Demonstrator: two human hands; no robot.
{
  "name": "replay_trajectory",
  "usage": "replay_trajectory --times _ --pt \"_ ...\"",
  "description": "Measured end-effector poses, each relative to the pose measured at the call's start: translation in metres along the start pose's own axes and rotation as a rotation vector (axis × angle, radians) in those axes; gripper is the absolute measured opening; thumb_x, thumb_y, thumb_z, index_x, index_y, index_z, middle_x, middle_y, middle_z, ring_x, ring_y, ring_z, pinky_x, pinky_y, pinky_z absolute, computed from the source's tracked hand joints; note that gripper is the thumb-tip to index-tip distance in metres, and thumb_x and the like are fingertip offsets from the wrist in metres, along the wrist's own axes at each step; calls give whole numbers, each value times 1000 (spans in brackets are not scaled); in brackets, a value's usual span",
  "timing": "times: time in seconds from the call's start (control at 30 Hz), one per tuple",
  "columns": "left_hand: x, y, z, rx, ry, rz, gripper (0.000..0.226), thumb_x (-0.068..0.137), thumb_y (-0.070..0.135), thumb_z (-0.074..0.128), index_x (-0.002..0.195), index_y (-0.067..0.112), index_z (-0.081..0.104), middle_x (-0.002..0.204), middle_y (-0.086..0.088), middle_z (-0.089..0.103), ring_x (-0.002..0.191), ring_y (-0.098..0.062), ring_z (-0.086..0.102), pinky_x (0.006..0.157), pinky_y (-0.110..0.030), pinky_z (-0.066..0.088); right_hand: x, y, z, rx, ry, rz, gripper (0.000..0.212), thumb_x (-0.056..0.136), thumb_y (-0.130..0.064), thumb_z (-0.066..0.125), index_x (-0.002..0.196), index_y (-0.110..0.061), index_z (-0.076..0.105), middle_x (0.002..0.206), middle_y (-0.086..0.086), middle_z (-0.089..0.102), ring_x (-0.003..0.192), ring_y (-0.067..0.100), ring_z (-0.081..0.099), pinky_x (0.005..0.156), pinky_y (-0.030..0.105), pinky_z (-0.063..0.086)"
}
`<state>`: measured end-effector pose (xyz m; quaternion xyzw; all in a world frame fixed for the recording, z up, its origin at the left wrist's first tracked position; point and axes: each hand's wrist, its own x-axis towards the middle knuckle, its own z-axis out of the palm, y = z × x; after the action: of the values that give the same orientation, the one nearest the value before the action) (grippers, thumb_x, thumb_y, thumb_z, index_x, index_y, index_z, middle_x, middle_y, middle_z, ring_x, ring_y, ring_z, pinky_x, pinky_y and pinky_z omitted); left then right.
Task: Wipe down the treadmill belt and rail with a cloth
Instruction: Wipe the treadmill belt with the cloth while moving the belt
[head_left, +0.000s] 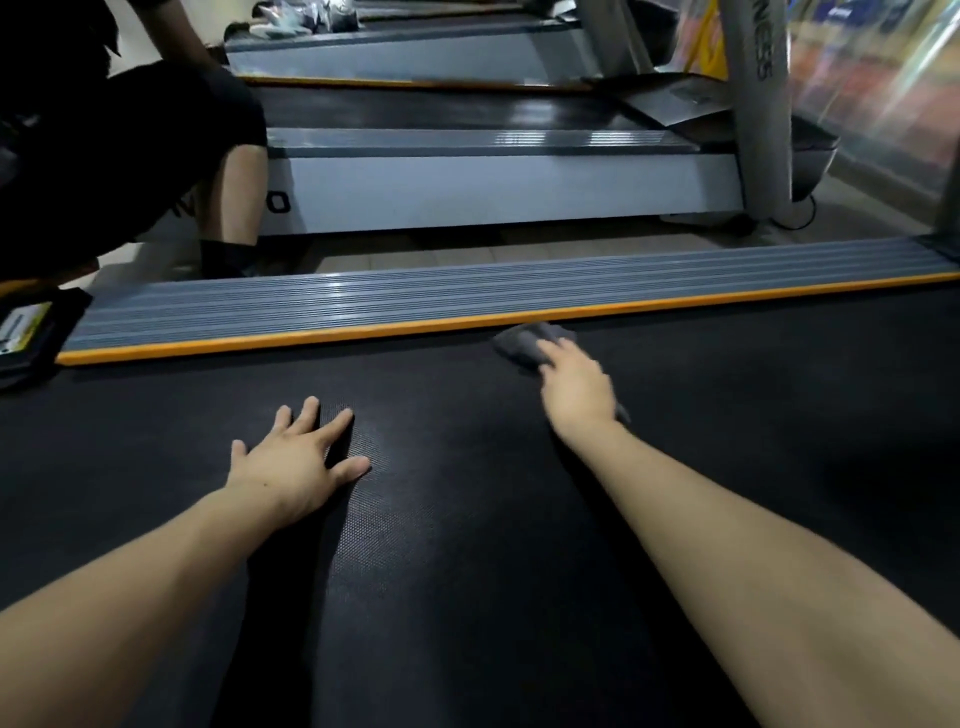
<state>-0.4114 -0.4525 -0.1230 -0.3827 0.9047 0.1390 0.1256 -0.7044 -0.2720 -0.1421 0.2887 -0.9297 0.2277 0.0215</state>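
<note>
Two bare hands were on one black belt (467, 519), w/ one grey cloth (524, 343). The left hand (296, 457) lay flat, fingers spread apart. The right hand (576, 387) pressed the cloth down; the cloth was under and ahead of its fingers, approx. touching the orange edge of the ribbed rail (467, 293). The right hand was blurred, so its finger spacing was not clear.
</note>
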Motion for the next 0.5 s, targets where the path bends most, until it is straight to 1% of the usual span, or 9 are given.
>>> replay_trajectory --times 0.07,0.13,0.17,0.2,0.27,0.37,0.47,0.5 --pt "3 1 0 22 5 9 77 89 79 37 156 52 8 169 8 -5 155 -22 -7 115 -71 17 10 16 0 -20 43 144 35 97 -26 49 129 -37 57 147 -3 48 124 32 53 100 42 43" --pt "5 1 0 23 5 12 76 90 78 38 156 52 9 169 7 -5 155 -22 -7 114 -72 17 15 -2 14 4 88 261 26 97 -30 44 115 -31 62 127 3 61 112 33 59 86 40 44" --pt "4 2 0 17 1 10 76 91 77 38 156 52 9 169 7 -5 155 -23 -7 114 -72 16 13 -21 21 9 99 276 24 96 -30 42 110 -29 62 118 4 62 108 32 60 81 39 44" --pt "3 2 0 13 1 10 75 91 76 39 156 51 9 169 7 -5 155 -23 -8 114 -73 15 8 -41 30 -19 104 229 22 95 -27 43 107 -28 61 113 4 60 105 31 60 79 39 45" --pt "4 2 1 4 3 10 75 91 76 40 156 51 10 169 7 -5 155 -22 -8 114 -73 14 -7 -84 47 -75 85 46 20 94 -20 49 107 -29 61 116 3 56 104 29 57 79 37 46" --pt "5 3 2 4 6 6 74 91 76 39 155 52 9 169 7 -6 155 -22 -9 114 -73 13 -25 -128 61 -53 2 -168 26 95 -17 50 117 -27 58 125 4 53 112 29 51 82 38 43" --pt "5 2 4 12 6 3 74 91 76 37 155 53 8 169 8 -7 155 -21 -9 114 -74 13 -29 -133 62 -16 -57 -276 24 97 -18 49 118 -27 58 130 2 51 117 28 49 83 38 43" --pt "5 1 4 13 5 4 74 91 77 37 155 53 8 169 8 -7 155 -21 -9 114 -74 13 -27 -126 58 5 -83 -334 26 98 -19 50 121 -27 58 134 2 51 120 27 48 85 38 44"
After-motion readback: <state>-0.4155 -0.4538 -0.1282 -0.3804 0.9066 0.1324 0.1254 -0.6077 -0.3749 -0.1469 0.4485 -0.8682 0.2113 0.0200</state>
